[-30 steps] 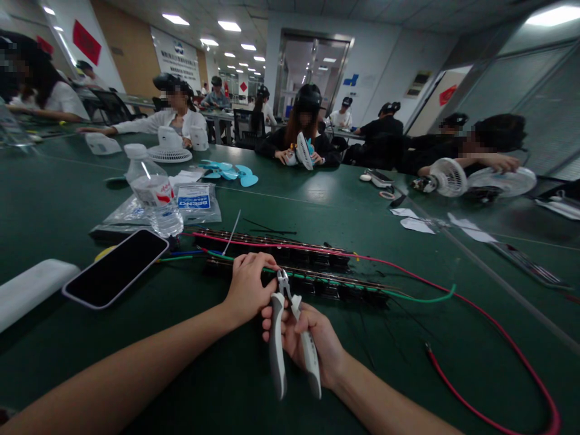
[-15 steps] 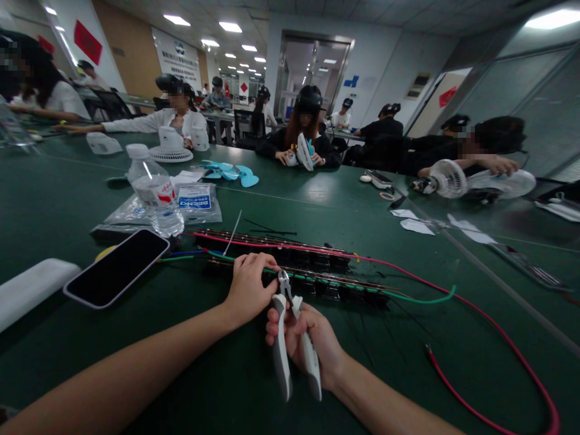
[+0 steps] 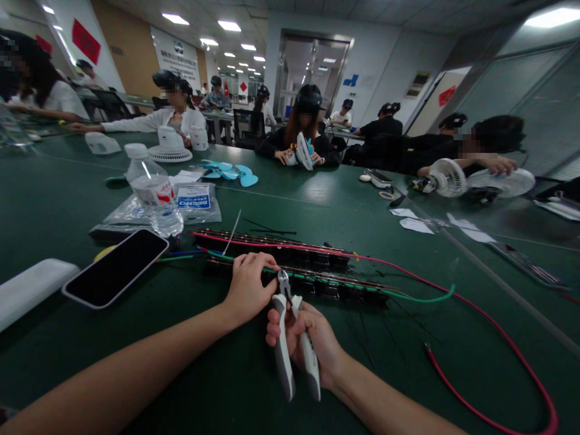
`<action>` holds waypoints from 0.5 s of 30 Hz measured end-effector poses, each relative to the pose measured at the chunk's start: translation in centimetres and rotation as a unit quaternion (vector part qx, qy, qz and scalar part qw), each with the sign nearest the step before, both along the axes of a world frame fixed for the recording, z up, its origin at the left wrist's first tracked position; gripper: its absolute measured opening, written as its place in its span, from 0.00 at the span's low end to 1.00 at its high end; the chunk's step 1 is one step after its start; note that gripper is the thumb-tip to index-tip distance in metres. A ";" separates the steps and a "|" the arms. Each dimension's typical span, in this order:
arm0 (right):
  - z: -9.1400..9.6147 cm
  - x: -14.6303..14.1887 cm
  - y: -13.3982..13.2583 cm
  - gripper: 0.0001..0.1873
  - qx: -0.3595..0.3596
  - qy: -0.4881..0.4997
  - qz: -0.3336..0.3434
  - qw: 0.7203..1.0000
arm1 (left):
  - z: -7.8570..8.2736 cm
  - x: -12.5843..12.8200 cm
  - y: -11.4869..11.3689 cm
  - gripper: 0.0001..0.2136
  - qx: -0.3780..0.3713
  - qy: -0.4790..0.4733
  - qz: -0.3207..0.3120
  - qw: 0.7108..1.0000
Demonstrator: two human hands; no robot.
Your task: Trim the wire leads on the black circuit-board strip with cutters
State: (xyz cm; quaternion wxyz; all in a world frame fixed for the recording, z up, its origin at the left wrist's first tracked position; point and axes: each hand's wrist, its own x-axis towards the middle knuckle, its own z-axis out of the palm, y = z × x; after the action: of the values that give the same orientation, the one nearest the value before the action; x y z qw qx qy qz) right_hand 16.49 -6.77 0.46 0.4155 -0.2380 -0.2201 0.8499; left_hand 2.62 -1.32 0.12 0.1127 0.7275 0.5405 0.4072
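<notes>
My right hand (image 3: 312, 341) is closed round the white handles of a pair of cutters (image 3: 290, 338), whose small jaws point up at the nearer of two long dark terminal strips (image 3: 330, 283). My left hand (image 3: 248, 287) rests curled on that strip's left part, fingers pinching at the green wire (image 3: 421, 298) that runs along it. A red wire (image 3: 498, 329) runs along the farther strip (image 3: 281, 241) and loops off to the right.
A black phone (image 3: 115, 266) and a white flat case (image 3: 27, 290) lie at the left. A water bottle (image 3: 151, 193) and plastic bags (image 3: 194, 202) stand behind. Across the green table (image 3: 317, 199) several people handle small white fans (image 3: 448, 177) and blue blades (image 3: 238, 173).
The cutter handles have been squeezed closer together in my right hand. My left hand stays on the strip.
</notes>
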 end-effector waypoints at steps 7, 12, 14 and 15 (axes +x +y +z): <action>0.0 0.0 0.0 0.18 -0.008 0.005 -0.002 1.000 | 0.1 -0.1 0.0 0.10 0.006 0.010 -0.021 1.000; -0.2 -0.1 0.1 0.19 -0.006 -0.003 0.000 1.000 | 0.0 -0.2 0.0 0.09 0.007 0.032 -0.033 0.999; -0.3 -0.1 0.1 0.19 -0.006 -0.002 -0.003 1.000 | 0.0 -0.3 0.0 0.10 0.007 0.036 -0.039 0.999; -0.3 -0.1 0.1 0.18 -0.007 -0.001 -0.004 1.000 | 0.0 -0.3 0.0 0.10 0.008 0.036 -0.041 0.998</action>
State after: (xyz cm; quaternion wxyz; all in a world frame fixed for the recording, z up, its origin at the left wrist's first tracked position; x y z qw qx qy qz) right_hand 16.42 -6.70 0.14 0.4172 -0.2426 -0.2136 0.8494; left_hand 2.37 -1.36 0.14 0.1041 0.7641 0.5110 0.3798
